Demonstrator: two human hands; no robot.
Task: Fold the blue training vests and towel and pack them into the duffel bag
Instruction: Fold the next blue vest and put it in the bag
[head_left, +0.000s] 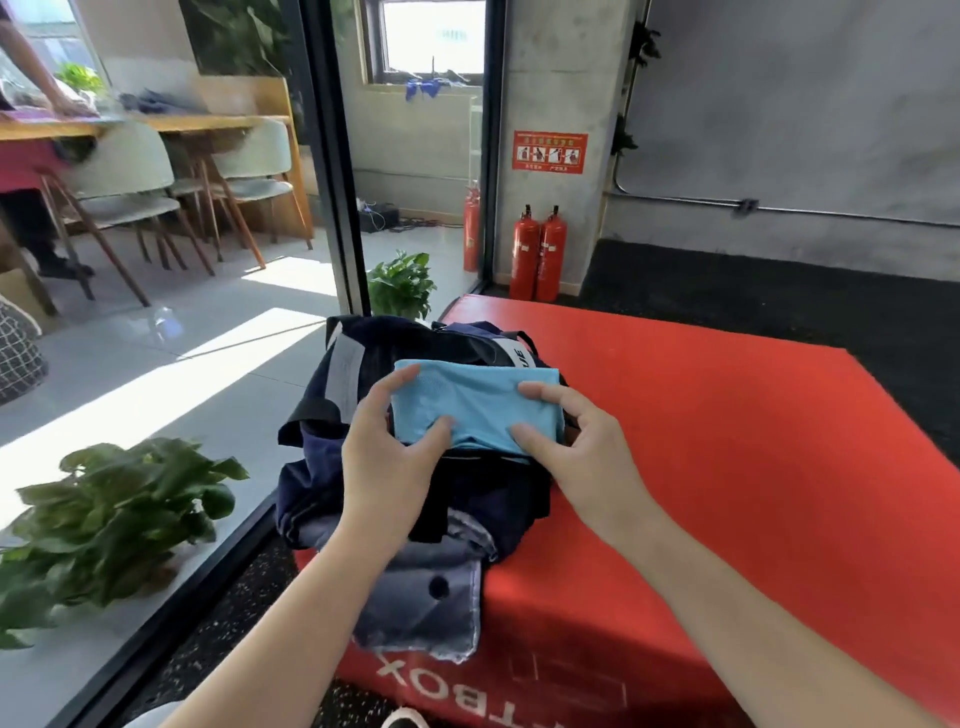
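Two hands | left hand (387, 447), right hand (576, 447) pinch folded light-blue vest (475, 402), seemingly mesh | over duffel bag (415, 353)

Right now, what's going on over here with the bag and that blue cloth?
A person is packing a dark duffel bag that sits on a red padded box. Both hands hold a folded light-blue cloth on top of the bag: the left hand grips its left edge, the right hand its right. A grey-blue cloth lies at the bag's near side, hanging over the box's edge.
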